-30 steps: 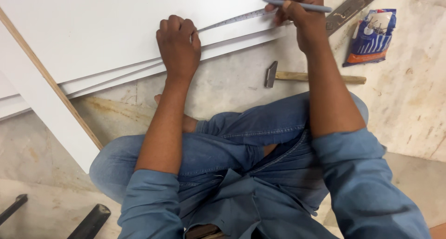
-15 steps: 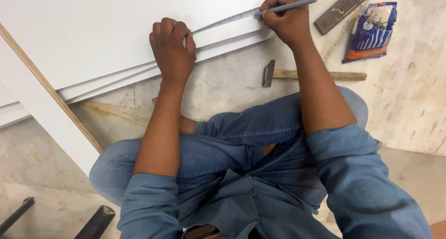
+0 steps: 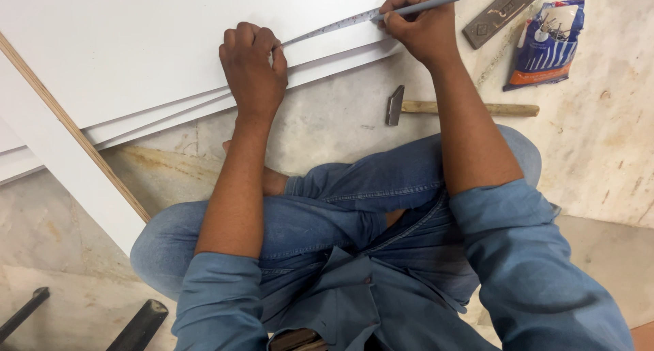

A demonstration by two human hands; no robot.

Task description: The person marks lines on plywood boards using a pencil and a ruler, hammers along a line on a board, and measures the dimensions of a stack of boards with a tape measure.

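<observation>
Sitting cross-legged on the stone floor [image 3: 327, 119], we work at a stack of white boards [image 3: 136, 44]; we count approx. 3 edges in the stack, plus 1 separate white strip w/ a ply edge [image 3: 61, 153] at left. Our left hand [image 3: 252, 68] is curled shut, pinning the tape measure blade [image 3: 327, 29] on the top board. Its long axis runs left-low to right-high, to our right hand [image 3: 419, 27], fingers pinched round 1 grey pencil [image 3: 426, 5] pointing up-right. Near, on the floor: 1 hammer [image 3: 456, 108], 1 dark flat bar [image 3: 504, 10], 1 blue packet [image 3: 548, 44]. Nothing blocks the tape.
</observation>
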